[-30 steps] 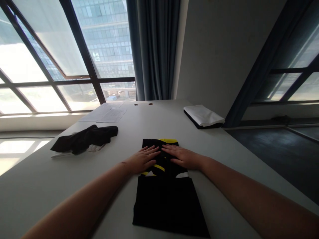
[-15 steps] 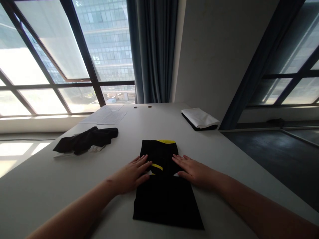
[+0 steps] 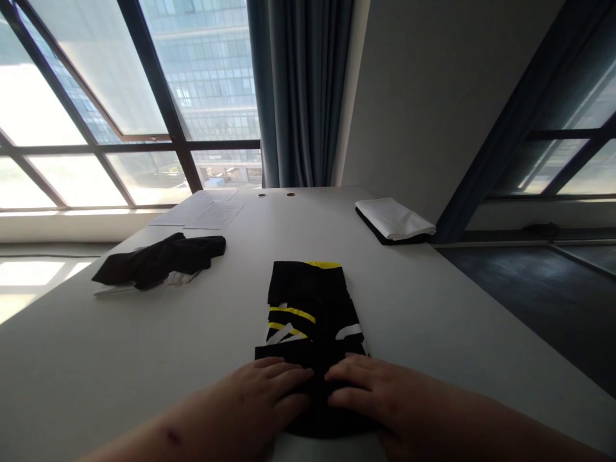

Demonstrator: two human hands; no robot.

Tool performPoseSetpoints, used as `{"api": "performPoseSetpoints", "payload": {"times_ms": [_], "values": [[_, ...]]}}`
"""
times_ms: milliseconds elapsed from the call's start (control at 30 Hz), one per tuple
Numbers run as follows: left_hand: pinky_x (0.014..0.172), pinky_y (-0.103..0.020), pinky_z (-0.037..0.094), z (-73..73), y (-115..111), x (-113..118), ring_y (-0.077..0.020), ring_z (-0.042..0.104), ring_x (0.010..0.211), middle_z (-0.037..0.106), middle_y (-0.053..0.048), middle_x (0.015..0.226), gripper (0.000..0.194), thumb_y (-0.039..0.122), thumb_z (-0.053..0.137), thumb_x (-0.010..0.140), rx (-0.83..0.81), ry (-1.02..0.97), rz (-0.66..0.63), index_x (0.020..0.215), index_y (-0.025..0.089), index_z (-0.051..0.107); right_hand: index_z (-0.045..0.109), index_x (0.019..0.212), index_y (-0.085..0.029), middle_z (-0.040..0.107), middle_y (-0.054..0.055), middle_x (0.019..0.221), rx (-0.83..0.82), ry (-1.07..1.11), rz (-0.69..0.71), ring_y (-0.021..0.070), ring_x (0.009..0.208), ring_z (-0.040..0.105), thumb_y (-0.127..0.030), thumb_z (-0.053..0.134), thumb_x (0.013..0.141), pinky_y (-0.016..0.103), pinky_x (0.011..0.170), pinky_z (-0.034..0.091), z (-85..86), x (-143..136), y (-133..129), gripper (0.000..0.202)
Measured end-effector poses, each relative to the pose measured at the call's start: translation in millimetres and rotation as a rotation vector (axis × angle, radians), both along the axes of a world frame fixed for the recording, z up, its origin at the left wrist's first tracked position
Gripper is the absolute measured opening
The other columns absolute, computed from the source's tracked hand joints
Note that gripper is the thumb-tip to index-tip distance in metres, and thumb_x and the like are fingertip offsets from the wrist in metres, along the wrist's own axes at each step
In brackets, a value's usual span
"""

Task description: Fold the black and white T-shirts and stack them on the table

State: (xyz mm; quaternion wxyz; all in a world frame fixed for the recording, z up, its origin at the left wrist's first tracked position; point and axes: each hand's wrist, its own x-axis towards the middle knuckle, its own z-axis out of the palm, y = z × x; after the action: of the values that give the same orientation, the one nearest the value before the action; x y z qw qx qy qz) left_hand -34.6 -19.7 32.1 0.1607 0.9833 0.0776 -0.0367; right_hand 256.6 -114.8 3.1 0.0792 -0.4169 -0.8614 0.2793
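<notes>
Drawn back onto the near panel: left hand, right hand; fingers loosely extended, nothing seen gripped. Folded black garment: laid on white table, striped band now uncovered, smoothing seemingly being shifted to its near end.

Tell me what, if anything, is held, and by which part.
Left hand and right hand touch the black garment at its near part; gripping cannot be told.

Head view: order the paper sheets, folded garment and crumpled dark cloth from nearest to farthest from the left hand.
1. Folded garment, under the left hand.
2. Crumpled dark cloth, ahead and left.
3. Paper sheets, beyond that cloth.
</notes>
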Motion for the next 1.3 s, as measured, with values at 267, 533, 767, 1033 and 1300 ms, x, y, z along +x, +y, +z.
{"api": "performPoseSetpoints", "payload": {"times_ms": [267,533,767,1033,1300], "values": [[0.120,-0.047,0.045,-17.7,-4.0,7.6,-0.0325,0.052,0.146,0.045,-0.019,0.162,0.062,0.020,0.063,0.090,0.168,0.055,0.052,0.151,0.014,0.052,0.062,0.145,-0.018,0.050,0.018,0.154,0.083,-0.185,-0.119,0.0340,0.139,0.050,0.003,0.052,0.078,0.049,0.114,0.047,4.8,-1.9,-3.9,0.071],[0.111,-0.054,0.048,-14.6,17.0,3.6,-0.0353,0.061,0.132,0.057,-0.011,0.154,0.051,0.042,0.067,0.095,0.161,-0.109,0.131,0.143,0.027,0.058,0.071,0.095,-0.018,0.068,0.008,0.102,0.055,-0.171,-0.055,0.0243,0.091,0.064,-0.022,0.076,0.082,0.037,0.085,0.053,19.4,6.9,1.9,0.014],[0.104,-0.052,0.051,-12.4,44.2,-9.5,-0.0334,0.067,0.116,0.072,-0.009,0.122,0.035,0.040,0.066,0.096,0.032,0.040,0.474,0.127,0.024,0.066,0.060,0.142,-0.018,0.060,0.016,0.137,0.180,0.002,-0.354,0.0310,0.127,0.055,-0.037,0.064,0.098,0.047,0.111,0.043,-5.6,29.8,26.8,0.048],[0.082,-0.035,0.053,-20.3,48.3,-3.3,-0.0222,0.068,0.089,0.072,-0.004,0.102,0.016,0.033,0.055,0.097,-0.152,-0.118,0.537,0.109,0.026,0.064,0.060,0.096,-0.020,0.066,0.004,0.096,0.002,0.073,-0.458,0.0197,0.087,0.060,-0.018,0.060,0.084,0.030,0.077,0.046,-2.2,24.7,30.7,0.012],[0.083,-0.037,0.054,-56.6,66.4,6.4,-0.0244,0.069,0.090,0.073,-0.004,0.099,0.032,0.032,0.061,0.094,-0.074,-0.195,0.659,0.126,0.027,0.062,0.053,0.099,-0.022,0.058,-0.002,0.078,0.008,0.030,-0.626,0.0163,0.069,0.055,-0.023,0.060,0.086,0.028,0.065,0.037,-14.1,30.2,37.3,0.014]]}}
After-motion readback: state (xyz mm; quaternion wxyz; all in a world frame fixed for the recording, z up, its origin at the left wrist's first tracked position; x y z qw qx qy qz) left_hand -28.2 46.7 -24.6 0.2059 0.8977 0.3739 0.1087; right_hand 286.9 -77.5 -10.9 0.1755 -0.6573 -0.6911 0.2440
